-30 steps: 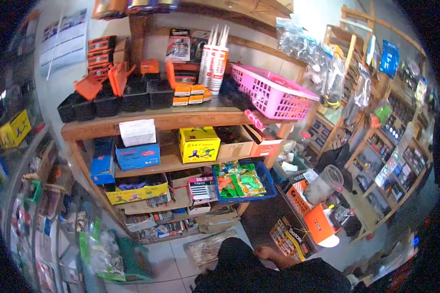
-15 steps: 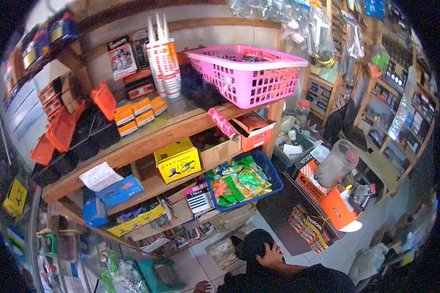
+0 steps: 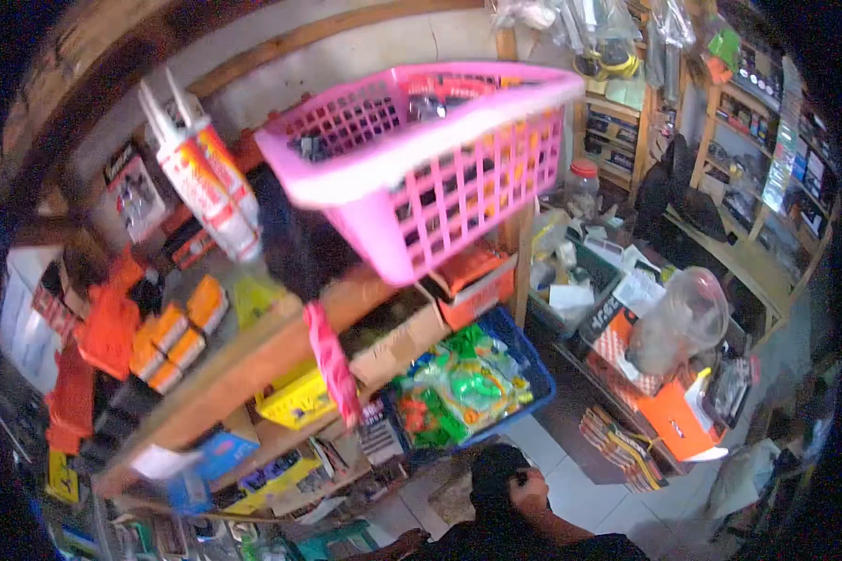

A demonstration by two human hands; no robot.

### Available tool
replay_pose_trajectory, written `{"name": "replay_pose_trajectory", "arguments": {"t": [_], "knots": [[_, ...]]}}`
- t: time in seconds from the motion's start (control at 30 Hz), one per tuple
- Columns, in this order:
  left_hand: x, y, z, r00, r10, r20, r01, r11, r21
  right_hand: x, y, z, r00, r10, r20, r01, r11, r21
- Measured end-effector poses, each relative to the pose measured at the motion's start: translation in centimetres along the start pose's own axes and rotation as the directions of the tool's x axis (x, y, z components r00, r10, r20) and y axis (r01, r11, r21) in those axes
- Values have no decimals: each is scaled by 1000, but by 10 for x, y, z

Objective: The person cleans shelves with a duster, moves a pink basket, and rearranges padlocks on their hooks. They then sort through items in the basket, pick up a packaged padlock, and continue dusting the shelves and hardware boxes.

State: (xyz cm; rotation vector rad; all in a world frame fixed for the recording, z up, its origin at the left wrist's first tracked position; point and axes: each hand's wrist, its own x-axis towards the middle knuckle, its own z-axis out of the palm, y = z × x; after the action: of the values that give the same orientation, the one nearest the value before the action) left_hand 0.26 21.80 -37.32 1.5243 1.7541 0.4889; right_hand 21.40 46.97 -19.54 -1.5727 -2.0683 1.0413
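Rests right hand (image 3: 533,493) against dark rounded object (image 3: 496,467) below blue tray (image 3: 539,379) | extends left hand (image 3: 413,540) below tray's left end | cannot tell either grip, clamped or apart | best press evenly

Hardware shop: stocked wooden shelves (image 3: 239,372), sealant tubes (image 3: 206,192), bagged goods (image 3: 468,385).

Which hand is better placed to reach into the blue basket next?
Probably the right hand: it appears closer to the blue basket, though it seems to touch something dark. The left hand sits lower, near the picture's bottom edge.
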Motion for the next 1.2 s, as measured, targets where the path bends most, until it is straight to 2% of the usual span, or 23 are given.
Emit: {"name": "replay_pose_trajectory", "arguments": {"t": [0.03, 0.07, 0.13, 0.23, 0.27, 0.37, 0.47, 0.57, 0.6, 0.63, 0.67, 0.73, 0.77, 0.8, 0.83, 0.87, 0.9, 0.97, 1.0, 1.03, 1.1, 1.13, 1.2], "knots": [[11, 1, -27, 999, -41, 23, 40, 998, 39, 16, -12, -5, 978, -63, -197, 93, 984, 151], [13, 10, -52, 995, -93, 47, 90, 993, 73, 24, -25, -14, 981, -62, -185, 94, 981, 167], [37, 36, -92, 974, -207, 95, 194, 972, 132, 36, -61, -47, 925, 307, -222, -250, 935, 253], [33, 74, -129, 924, -351, 150, 322, 928, 186, 74, -107, -91, 940, 164, -300, -58, 941, 333], [52, 74, -152, 938, -318, 140, 299, 944, 141, 87, -133, -119, 949, 160, -271, -36, 911, 411], [76, 87, -185, 973, -206, 102, 209, 978, -11, 143, -169, -160, 852, 22, -524, 231, 881, 413], [64, 98, -199, 997, -77, 18, 79, 987, -143, 178, -223, -217, 772, -12, -636, 405, 780, 477], [43, 109, -203, 996, 33, -87, -53, 970, -238, 180, -291, -263, 761, 37, -648, 462, 671, 580], [35, 114, -204, 990, 68, -126, -99, 960, -262, 179, -310, -274, 695, -14, -719, 563, 632, 532], [21, 175, -261, 951, -272, 145, 294, 942, -164, 177, -328, -283, 619, -61, -783, 657, 586, 474], [10, 201, -286, 948, -281, 147, 305, 937, -174, 173, -345, -292, 630, -65, -774, 650, 590, 480], [-8, 222, -312, 932, -322, 165, 262, 915, 306, 167, -376, -307, 415, -300, -859, 864, 426, 269], [-19, 223, -317, 990, 29, -137, 35, 894, 446, 170, -389, -312, 324, -347, -880, 931, 280, 232], [-23, 253, -337, 990, 25, -135, 38, 898, 438, 169, -401, -322, 330, -352, -876, 929, 285, 236], [-22, 307, -375, 901, -154, -405, 244, 953, 181, 167, -414, -335, 256, -552, -794, 954, 276, 115], [-18, 348, -405, 718, -370, -589, 370, 920, -128, 167, -428, -347, 176, -724, -667, 971, 237, -1], [-16, 369, -419, 715, -381, -586, 376, 916, -136, 168, -443, -357, 161, -806, -570, 975, 219, -35], [-15, 396, -434, 527, -288, -800, 205, 956, -209, 174, -477, -370, 133, -924, -359, 981, 175, -86], [-15, 398, -436, 457, -172, -873, 175, 979, -102, 176, -492, -372, 117, -960, -253, 983, 149, -108], [-14, 402, -441, 436, -66, -898, 99, 995, -25, 177, -502, -371, 130, -960, -248, 983, 158, -97], [-4, 429, -466, 374, 139, -917, -28, 990, 139, 179, -516, -368, 161, -987, 12, 969, 156, -191], [-3, 430, -473, 375, 206, -904, -78, 979, 191, 185, -515, -359, 166, -986, 19, 970, 160, -185], [4, 441, -499, 279, 427, -860, -128, 904, 407, 198, -507, -333, 246, -967, 71, 967, 249, 45]]}}
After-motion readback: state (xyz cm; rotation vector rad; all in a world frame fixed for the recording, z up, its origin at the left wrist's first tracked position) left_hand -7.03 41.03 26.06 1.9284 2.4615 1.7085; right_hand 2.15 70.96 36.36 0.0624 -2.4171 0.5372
